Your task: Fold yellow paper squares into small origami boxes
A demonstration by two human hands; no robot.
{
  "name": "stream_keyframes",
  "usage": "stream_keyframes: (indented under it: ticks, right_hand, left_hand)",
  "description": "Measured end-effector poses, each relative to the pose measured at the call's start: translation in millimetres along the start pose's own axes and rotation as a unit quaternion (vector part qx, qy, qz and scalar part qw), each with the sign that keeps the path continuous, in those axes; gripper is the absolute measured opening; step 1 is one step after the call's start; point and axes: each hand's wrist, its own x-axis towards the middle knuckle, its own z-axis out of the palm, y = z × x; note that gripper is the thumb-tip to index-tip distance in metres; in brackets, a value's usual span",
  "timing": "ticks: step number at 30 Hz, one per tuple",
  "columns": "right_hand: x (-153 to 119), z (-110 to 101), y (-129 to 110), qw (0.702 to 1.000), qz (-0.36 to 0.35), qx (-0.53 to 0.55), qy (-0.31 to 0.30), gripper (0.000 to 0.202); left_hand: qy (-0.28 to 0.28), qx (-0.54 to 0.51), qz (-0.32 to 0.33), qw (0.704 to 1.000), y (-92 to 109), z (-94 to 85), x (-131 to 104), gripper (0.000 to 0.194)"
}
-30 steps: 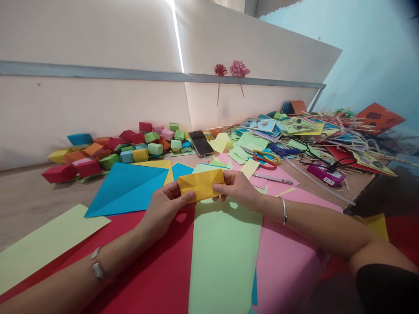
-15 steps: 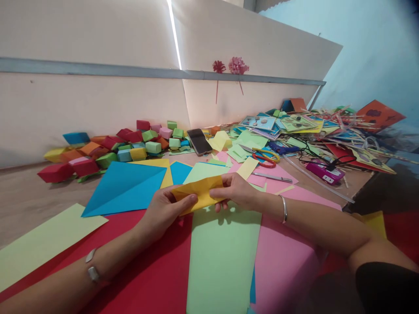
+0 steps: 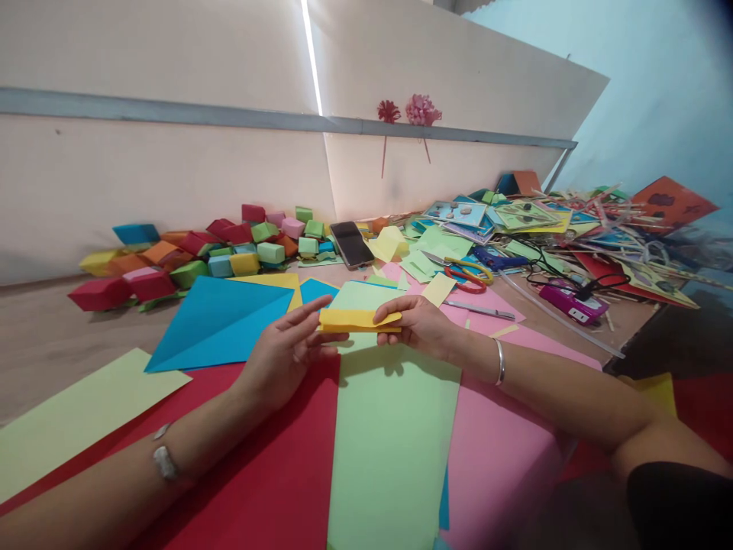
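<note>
The right hand [image 3: 421,327] has its grip clamped on a folded yellow paper strip [image 3: 350,319]; the left hand's [image 3: 283,355] grip is apart.

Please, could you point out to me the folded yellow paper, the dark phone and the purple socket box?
Folded yellow paper [image 3: 347,320]: head view, on its side facing the camera.
Dark phone [image 3: 351,245]: head view, on its screen.
Purple socket box [image 3: 566,302]: head view, on its casing.
</note>
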Motion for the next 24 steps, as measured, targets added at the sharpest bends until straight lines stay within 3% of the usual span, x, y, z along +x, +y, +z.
stream_keyframes:
  ticks: [3,5,6,8,10,14,17,20,24]
  right_hand:
    - [-3.8,6.7,5.3,0.997,-0.072,0.037,-0.004,0.009]
    - [-7.4,11.7,10.9,0.993,-0.112,0.031,-0.023,0.01]
    - [-9.0,13.7,14.0,0.991,-0.128,0.013,-0.04,0.01]
    - [-11.1,15.7,19.8,0.982,-0.16,-0.054,-0.087,0.011]
    - [-11.1,14.6,24.3,0.959,-0.206,-0.14,-0.135,0.016]
    - [-7.6,5.7,29.1,0.872,-0.31,-0.342,-0.162,0.03]
    - [-8.0,0.6,27.8,0.797,-0.363,-0.459,-0.15,0.035]
    - [-13.4,1.6,20.3,0.734,-0.455,-0.499,-0.068,0.029]
    - [-25.9,9.3,6.5,0.632,-0.571,-0.523,0.037,0.019]
  left_hand:
    - [-0.1,-0.005,0.054,0.994,-11.1,0.7,1.2,0.04]
    - [-0.214,0.055,0.099,0.97,-20.6,0.9,-1.4,0.058]
    - [-0.233,0.071,0.101,0.965,-24.6,0.9,-3.9,0.067]
    - [-0.222,0.13,0.07,0.964,-29.6,1.1,-10.1,0.065]
    - [-0.177,0.157,0.048,0.97,-29.4,1.9,-15.9,0.058]
    - [-0.149,0.149,0.094,0.973,-19.3,4.8,-19.7,0.053]
    - [-0.141,0.217,0.187,0.948,-14.2,4.5,-17.1,0.049]
    - [-0.116,0.326,0.285,0.894,-16.6,0.7,-14.2,0.042]
    - [-0.103,0.416,0.333,0.84,-25.2,-5.7,-11.9,0.044]
